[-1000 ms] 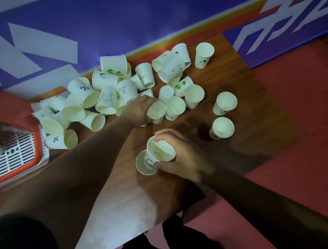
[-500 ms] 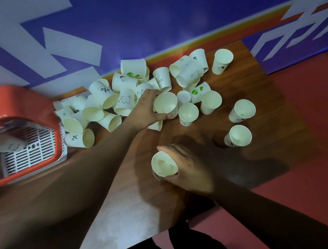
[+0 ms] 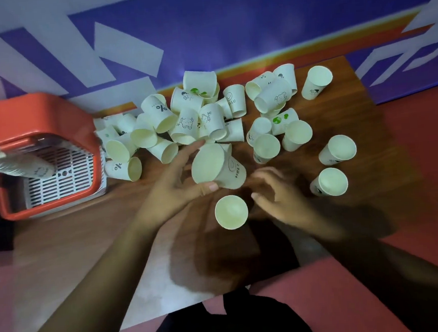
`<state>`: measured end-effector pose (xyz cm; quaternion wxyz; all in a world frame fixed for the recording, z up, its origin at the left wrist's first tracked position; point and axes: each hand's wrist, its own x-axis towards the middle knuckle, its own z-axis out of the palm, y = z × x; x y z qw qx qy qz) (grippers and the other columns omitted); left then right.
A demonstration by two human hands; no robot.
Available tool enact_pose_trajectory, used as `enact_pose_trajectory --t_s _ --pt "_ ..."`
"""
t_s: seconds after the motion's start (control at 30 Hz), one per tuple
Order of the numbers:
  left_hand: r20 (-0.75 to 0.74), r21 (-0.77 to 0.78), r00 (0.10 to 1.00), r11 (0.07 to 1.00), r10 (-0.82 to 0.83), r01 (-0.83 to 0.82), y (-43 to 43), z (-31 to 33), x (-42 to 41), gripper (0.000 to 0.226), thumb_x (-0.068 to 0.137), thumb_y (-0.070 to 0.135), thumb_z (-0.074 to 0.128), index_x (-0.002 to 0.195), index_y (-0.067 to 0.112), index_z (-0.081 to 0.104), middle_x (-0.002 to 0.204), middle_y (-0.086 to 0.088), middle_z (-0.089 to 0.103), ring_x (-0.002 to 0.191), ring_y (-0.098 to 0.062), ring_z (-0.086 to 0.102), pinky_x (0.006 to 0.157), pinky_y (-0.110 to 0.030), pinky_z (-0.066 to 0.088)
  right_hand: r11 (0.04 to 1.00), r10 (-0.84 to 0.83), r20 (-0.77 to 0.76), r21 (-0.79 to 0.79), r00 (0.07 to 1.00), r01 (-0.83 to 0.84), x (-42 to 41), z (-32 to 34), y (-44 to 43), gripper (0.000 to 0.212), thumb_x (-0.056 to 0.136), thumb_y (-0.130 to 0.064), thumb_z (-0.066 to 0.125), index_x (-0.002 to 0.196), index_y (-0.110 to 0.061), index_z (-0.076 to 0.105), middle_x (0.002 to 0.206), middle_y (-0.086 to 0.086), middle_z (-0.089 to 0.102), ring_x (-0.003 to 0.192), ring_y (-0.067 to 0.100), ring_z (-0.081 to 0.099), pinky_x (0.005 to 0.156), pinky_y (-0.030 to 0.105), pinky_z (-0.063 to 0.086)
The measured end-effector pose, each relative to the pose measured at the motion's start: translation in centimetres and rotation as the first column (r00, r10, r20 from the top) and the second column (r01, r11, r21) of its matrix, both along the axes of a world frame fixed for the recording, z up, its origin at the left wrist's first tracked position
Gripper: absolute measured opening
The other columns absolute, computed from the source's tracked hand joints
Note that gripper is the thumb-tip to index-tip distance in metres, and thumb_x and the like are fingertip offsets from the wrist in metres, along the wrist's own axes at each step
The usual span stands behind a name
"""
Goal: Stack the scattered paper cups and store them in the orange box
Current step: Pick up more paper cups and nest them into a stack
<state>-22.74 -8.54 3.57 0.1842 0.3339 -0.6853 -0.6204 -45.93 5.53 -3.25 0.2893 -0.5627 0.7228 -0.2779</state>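
Left hand (image 3: 172, 190) fingers gripping HELLO cup (image 3: 216, 167), right hand (image 3: 280, 197) loose

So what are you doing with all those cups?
A person is tidying paper cups. The left hand holds a cup printed HELLO, tilted above an upright cup on the wooden table. The right hand is open beside that cup. Many loose cups wait; the orange box already holds a stack.
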Motion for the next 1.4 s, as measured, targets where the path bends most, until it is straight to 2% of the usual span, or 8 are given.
enact_pose_trajectory --t_s 0.23,0.57,0.7,0.77,0.87,1.03,1.17,1.4 --pt "0.171 -0.155 0.963 0.960 -0.206 0.233 3.2 -1.8 0.0 0.075 0.074 0.042 0.084 0.140 0.030 0.052 0.119 0.013 0.052 0.124 -0.013 0.050 0.105 -0.021 0.038 0.972 -0.196 -0.272 0.071 0.942 0.223 -4.9 -1.5 -5.3 0.047 0.088 -0.019 0.065 0.130 -0.003 0.054 0.135 0.014 0.046 0.126 0.031 0.046 0.105 0.036 0.039" --pt "0.398 -0.257 0.899 0.919 -0.182 0.300 5.3 -8.0 0.2 0.089 0.069 0.043 0.088 0.146 0.032 0.044 0.125 0.010 0.038 0.125 -0.016 0.036 0.111 -0.038 0.038 0.981 -0.039 -0.657 0.117 0.753 0.153 -4.7 -4.5 -6.5 0.011 0.083 -0.011 0.067 0.091 -0.007 0.075 0.115 0.015 0.055 0.110 0.035 0.049 0.095 0.045 0.042" --pt "0.381 -0.139 0.900 0.949 -0.211 0.282 4.9 -7.9 0.4 0.100 0.069 0.058 0.083 0.153 0.039 0.032 0.128 0.014 0.037 0.133 -0.010 0.033 0.116 -0.029 0.029 0.988 -0.145 -0.512 -0.031 0.846 0.151 -4.6 -3.2 -5.2 0.006 0.076 -0.009 0.075 0.080 -0.004 0.073 0.112 0.017 0.056 0.107 0.036 0.053 0.093 0.045 0.047" --pt "0.345 -0.091 0.929 0.980 -0.137 0.178 3.8 -7.4 0.3 0.079 0.081 0.053 0.077 0.149 0.041 0.038 0.121 0.021 0.040 0.130 -0.009 0.037 0.113 -0.026 0.031 0.968 -0.243 -0.346 -0.140 0.906 0.206 -4.1 -1.4 -4.5 0.010 0.074 -0.013 0.078 0.076 -0.008 0.070 0.116 0.013 0.054 0.109 0.032 0.052 0.091 0.040 0.049" --pt "0.380 -0.274 0.924 0.960 0.047 0.064 0.5 -7.5 -0.4 0.060 0.090 0.056 0.063 0.141 0.027 0.050 0.118 0.009 0.048 0.123 -0.018 0.046 0.105 -0.034 0.040 0.940 -0.266 -0.166 -0.263 0.950 0.217 -2.8 1.8 -3.7 0.013 0.073 -0.019 0.079 0.071 -0.014 0.067 0.126 0.006 0.048 0.120 0.024 0.047 0.094 0.028 0.043" --pt "0.489 -0.421 0.871 0.866 -0.035 0.271 -5.5 -7.8 -2.6 0.057 0.086 0.021 0.071 0.138 0.007 0.052 0.133 -0.014 0.055 0.125 -0.028 0.051 0.108 -0.037 0.040 0.977 -0.028 0.105 -0.208 0.994 0.049 0.3 6.7 -2.1 0.026 0.072 -0.013 0.078 0.066 -0.024 0.055 0.141 0.000 0.046 0.127 0.010 0.046 0.100 0.011 0.031" --pt "0.575 -0.427 0.808 0.795 -0.129 0.431 -7.3 -8.5 -4.3 0.063 0.082 0.015 0.074 0.139 0.001 0.052 0.135 -0.018 0.055 0.124 -0.033 0.055 0.104 -0.027 0.036 0.979 0.185 0.090 -0.103 0.979 -0.176 2.3 6.7 -0.9 0.017 0.074 -0.031 0.074 0.085 -0.027 0.061 0.133 -0.011 0.049 0.123 0.008 0.050 0.101 0.037 0.042" --pt "0.689 -0.419 0.714 0.736 -0.123 0.532 -7.3 -10.8 -5.9 0.078 0.071 0.035 0.072 0.139 0.002 0.052 0.134 -0.020 0.055 0.116 -0.040 0.059 0.096 -0.050 0.050 0.938 0.346 -0.267 0.115 0.899 -0.327 3.7 3.3 0.1 0.087 0.072 -0.045 0.076 0.147 -0.026 0.035 0.142 -0.004 0.046 0.131 0.017 0.041 0.106 0.040 0.036"
